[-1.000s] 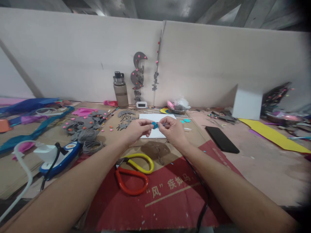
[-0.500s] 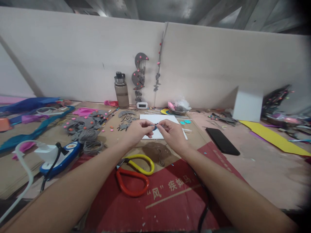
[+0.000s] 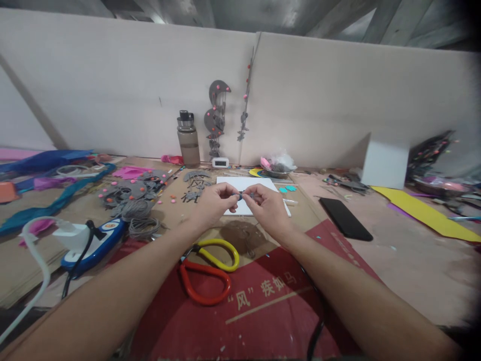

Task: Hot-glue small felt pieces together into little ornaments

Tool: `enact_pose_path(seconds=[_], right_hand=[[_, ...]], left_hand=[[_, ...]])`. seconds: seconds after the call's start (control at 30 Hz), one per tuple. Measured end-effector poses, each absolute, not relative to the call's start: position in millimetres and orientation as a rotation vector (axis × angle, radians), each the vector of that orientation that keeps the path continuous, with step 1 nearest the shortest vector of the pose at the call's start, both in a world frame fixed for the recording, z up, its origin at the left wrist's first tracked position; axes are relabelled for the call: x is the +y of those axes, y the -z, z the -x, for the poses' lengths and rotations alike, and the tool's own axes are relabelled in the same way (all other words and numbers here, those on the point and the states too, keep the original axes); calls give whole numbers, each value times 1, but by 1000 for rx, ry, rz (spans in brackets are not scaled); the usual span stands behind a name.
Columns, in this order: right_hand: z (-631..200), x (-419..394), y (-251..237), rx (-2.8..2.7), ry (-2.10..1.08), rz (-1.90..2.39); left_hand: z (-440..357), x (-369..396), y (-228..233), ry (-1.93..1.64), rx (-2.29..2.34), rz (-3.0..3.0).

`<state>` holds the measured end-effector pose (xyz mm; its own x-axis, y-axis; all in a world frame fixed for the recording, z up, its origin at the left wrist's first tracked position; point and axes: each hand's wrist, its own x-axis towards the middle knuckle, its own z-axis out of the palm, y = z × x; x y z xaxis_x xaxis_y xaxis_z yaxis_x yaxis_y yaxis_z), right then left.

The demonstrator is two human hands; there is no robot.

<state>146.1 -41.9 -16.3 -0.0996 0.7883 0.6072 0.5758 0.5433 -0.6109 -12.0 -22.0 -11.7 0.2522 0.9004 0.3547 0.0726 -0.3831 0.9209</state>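
Note:
Between the fingertips of both hands is a small dark blue piece (image 3: 240, 196), too small and too covered to name its kind. My left hand (image 3: 218, 203) pinches it from the left, thumb against forefinger. From the other side my right hand (image 3: 263, 204) pinches at it too, and the fingertips nearly meet. Behind and below the hands lies a white board (image 3: 246, 181). Nearer to me, scissors (image 3: 210, 271) with one yellow and one red handle rest on the red printed cardboard (image 3: 263, 321). Two small turquoise cut-outs (image 3: 287, 189) lie right of the board.
Left are grey felt pieces with coloured balls (image 3: 130, 190), grey cord (image 3: 143, 225) and a blue power strip (image 3: 93, 245). A bottle (image 3: 188, 140) and a small clock (image 3: 220, 162) stand by the wall. A black phone (image 3: 345, 219) and yellow sheet (image 3: 424, 213) lie right.
The view has shifted very slightly. Both hands keep their pinch on the small blue piece, with hardly any visible movement.

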Motion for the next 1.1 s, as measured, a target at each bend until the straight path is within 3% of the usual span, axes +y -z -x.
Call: enact_pose_path(seconds=[1.1], right_hand=[[-144,-46,15,-1896,-94,1144]], left_hand=[[12,-32,6,-1225,947,-1806]])
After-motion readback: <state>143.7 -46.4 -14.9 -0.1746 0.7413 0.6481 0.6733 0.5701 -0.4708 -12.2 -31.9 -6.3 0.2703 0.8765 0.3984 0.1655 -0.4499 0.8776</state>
